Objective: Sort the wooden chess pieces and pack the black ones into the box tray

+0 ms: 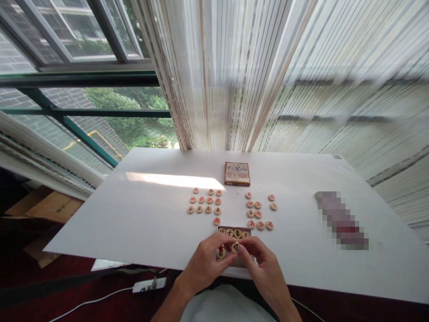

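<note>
At the table's near edge, my left hand (209, 256) and my right hand (263, 264) meet over an open box (248, 228). Between their fingertips is one round Chinese chess piece (235, 247) with a black character; both hands pinch it. Inside the box, a row of black-lettered pieces (229, 232) lies along the far side, and another piece (220, 253) shows at the left, partly behind my fingers. My hands cover much of the box. Beyond it, loose pieces with red and black characters lie in a left group (201, 200) and a right group (258, 205).
The box lid (237, 174) with printed lettering lies farther back on the white table (150, 223). A blurred-out object (342, 220) is on the right. A white power strip (149, 285) and cable are below the front edge. String curtains (231, 76) hang behind.
</note>
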Demonstrator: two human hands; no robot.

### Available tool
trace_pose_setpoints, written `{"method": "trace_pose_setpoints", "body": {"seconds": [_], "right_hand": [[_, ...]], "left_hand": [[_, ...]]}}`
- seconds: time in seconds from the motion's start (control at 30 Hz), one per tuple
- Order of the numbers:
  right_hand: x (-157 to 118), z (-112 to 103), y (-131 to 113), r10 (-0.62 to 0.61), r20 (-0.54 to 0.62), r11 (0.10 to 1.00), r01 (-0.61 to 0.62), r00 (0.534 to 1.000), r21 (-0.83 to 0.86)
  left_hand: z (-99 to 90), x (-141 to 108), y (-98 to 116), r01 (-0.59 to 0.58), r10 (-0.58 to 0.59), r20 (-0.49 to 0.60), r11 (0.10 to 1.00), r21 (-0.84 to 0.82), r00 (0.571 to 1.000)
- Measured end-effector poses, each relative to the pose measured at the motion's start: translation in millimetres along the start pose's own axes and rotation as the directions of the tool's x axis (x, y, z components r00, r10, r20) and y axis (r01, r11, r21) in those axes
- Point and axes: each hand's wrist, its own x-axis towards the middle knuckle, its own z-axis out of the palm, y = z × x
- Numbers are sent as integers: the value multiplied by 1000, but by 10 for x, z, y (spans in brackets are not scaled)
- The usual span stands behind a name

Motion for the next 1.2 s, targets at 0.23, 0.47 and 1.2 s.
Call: {"method": "trace_pose_setpoints", "body": {"seconds": [0.23, 0.47, 1.2], "right_hand": [[-37, -34, -43, -22, 29, 1000, 22, 999, -9], [-128, -59, -27, -37, 19, 999, 37, 999, -4], [-15, 0, -73, -95, 29, 996, 95, 995, 3]], "left_hand": [[18, 6, 17, 67, -67, 10, 997, -40, 998], [19, 7, 61, 101, -100, 11, 992, -82, 995], [-30, -14, -56, 210, -206, 39, 953, -217, 978]]}}
